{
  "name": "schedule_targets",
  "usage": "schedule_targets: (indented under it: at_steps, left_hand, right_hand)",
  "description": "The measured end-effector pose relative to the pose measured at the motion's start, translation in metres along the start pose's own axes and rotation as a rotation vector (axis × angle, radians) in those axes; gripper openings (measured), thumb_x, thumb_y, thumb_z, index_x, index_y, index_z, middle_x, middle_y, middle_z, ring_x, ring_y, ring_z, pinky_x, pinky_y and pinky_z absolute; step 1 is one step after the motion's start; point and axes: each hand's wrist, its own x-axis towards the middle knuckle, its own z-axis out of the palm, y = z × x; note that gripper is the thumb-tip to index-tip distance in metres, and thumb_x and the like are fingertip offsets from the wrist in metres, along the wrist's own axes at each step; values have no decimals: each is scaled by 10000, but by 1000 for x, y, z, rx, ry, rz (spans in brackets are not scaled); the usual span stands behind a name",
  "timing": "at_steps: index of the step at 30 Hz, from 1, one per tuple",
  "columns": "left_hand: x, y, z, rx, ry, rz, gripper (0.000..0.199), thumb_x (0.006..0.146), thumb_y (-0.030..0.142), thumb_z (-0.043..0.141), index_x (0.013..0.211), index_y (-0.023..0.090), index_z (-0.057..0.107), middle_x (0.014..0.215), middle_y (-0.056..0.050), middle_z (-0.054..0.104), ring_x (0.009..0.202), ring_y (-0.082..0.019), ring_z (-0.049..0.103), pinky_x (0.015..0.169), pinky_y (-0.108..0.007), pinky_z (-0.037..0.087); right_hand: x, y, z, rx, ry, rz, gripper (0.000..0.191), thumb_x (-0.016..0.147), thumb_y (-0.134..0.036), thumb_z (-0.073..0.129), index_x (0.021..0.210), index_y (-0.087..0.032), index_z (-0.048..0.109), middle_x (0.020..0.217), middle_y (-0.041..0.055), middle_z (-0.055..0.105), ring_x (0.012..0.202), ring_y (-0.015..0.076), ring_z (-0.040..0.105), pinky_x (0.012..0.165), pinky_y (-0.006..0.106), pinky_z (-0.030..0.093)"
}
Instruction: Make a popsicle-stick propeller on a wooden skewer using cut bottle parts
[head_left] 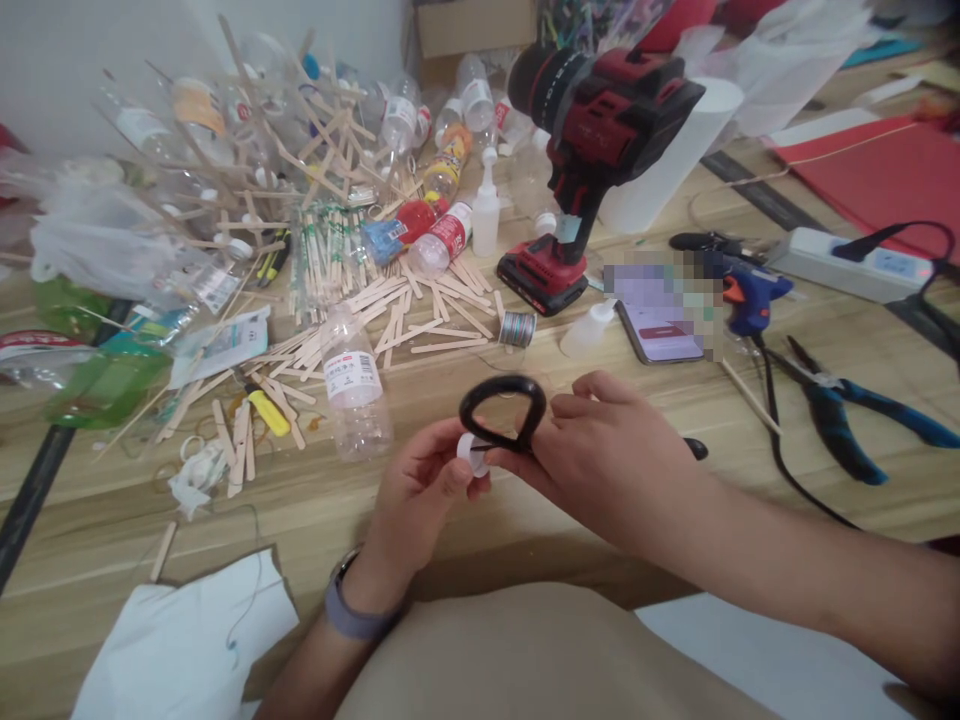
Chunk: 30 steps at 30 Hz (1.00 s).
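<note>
My left hand (420, 495) pinches a small white bottle cap (472, 455) between thumb and fingers. My right hand (592, 435) is closed around black-handled scissors (504, 441). One D-shaped handle loop stands out above the cap, and a thin dark part of the scissors meets the cap; the rest is hidden by my fingers. Just left of my hands a clear plastic bottle (352, 385) with a white label lies on the table. Beyond my hands are a spool of multicoloured thread (517, 329) and a small white nozzle-shaped piece (589, 330).
A red cordless drill (592, 130) stands on its battery. Wooden sticks (442, 335) and plastic bottles crowd the back left. A phone (664, 320), blue glue gun (754, 295), pliers (840, 425) and power strip (851, 263) lie right. White paper (187, 640) lies front left.
</note>
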Motion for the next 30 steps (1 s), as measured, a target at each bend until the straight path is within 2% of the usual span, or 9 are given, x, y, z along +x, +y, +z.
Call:
schedule_targets:
  at_steps: [5,11,17,18,20,22,25,27,30]
  left_hand:
    - [-2,-1,-2,67,7,41,241,847,337,714,1080,275,724,921,-13,738,671,-72,643,596,-143,524]
    - [-3,1,0,240,32,193,247,864,316,694,1103,254,704,1030,-56,735,745,-117,672,614,-192,555]
    - [-2,2,3,361,52,410,258,831,225,727,1086,261,708,1090,-67,701,990,-186,676,758,-259,583]
    - [-2,2,2,361,47,433,272,822,192,732,1083,266,709,1101,-59,701,1012,-184,675,788,-265,580]
    - [-1,0,1,333,34,432,282,804,160,744,1060,273,717,1113,-46,711,1034,-182,677,815,-266,574]
    - [0,-2,-2,299,37,404,274,798,175,754,1050,277,721,1101,-41,726,1028,-181,686,811,-264,574]
    - [1,-5,-5,282,83,350,218,826,251,736,1044,266,718,1052,-44,743,972,-180,701,798,-274,575]
    - [0,-6,-6,253,100,292,165,849,313,710,1001,250,722,988,-43,752,887,-174,706,755,-282,577]
    - [0,-5,-6,137,53,158,236,825,402,721,1004,248,712,842,-17,744,680,-142,670,610,-257,552]
  right_hand:
    - [4,-3,2,250,-190,127,429,957,-436,513,613,-191,592,496,15,610,501,174,567,618,326,319]
    - [5,-2,1,634,-355,301,303,953,-415,506,819,-199,670,694,26,688,601,170,589,543,282,291]
    - [7,-2,3,810,-578,392,536,963,-563,402,627,-183,575,500,-20,502,449,101,379,444,256,219]
    - [8,-2,2,812,-571,386,533,966,-559,399,633,-184,578,501,-22,505,444,98,373,441,255,217]
    - [9,-1,1,728,-468,338,451,969,-507,440,711,-184,621,576,-4,592,485,112,451,480,256,259]
    - [9,0,-1,522,-321,255,373,960,-459,492,769,-179,649,637,25,662,545,147,541,568,285,316]
    - [8,0,-2,203,-169,122,425,951,-483,508,691,-172,636,537,40,642,518,183,572,662,339,335]
    - [7,0,-2,76,-76,66,436,941,-488,529,642,-182,613,495,32,618,497,184,569,687,347,331]
    - [4,-2,-2,-2,9,25,397,927,-452,569,624,-198,599,475,14,599,494,184,567,702,344,318]
